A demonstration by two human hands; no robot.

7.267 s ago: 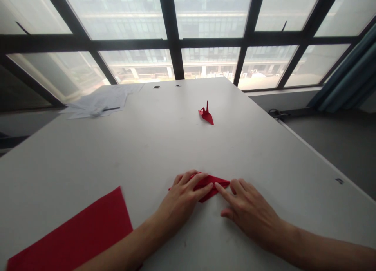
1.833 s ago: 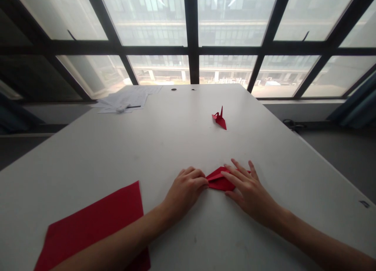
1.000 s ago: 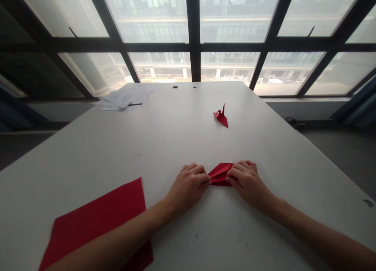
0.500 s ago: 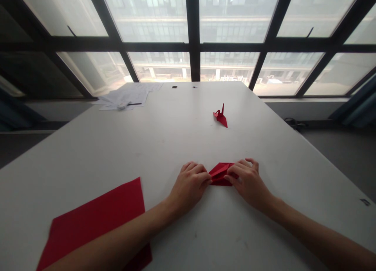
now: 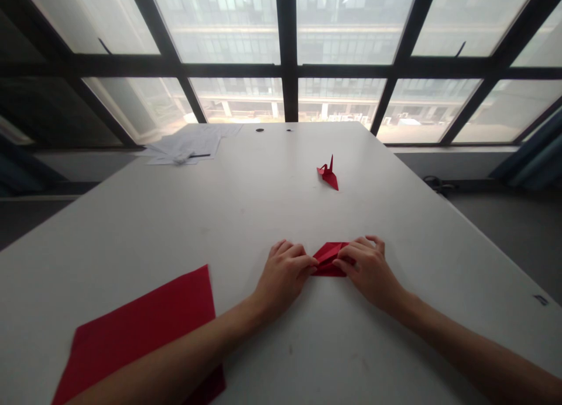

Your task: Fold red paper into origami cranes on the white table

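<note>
Between my hands lies a piece of folded red paper [image 5: 328, 261], with creased flaps running along its length, low on the table. My left hand [image 5: 286, 271] pinches its left tip, thumb against the curled fingers. On the other end, my right hand [image 5: 365, 266] grips the paper between thumb and fingers, its outer fingers slightly raised. The paper's right end is hidden under that hand. Farther back stands a finished red paper crane [image 5: 328, 174], which neither hand touches. A larger red sheet [image 5: 144, 323] lies flat at the left, partly covered by my left forearm.
The white table [image 5: 211, 218] reaches to the windows. At its far left are loose white papers [image 5: 188, 143] with a dark pen [image 5: 199, 155] on them. A small dark mark [image 5: 541, 300] sits near the right edge. Blue curtains [image 5: 533, 150] hang at the right.
Earlier my left hand lay flat over the folded paper; it now pinches the left tip. My right hand's fingers, spread before, have closed on the right side. In the last half second, little moves.
</note>
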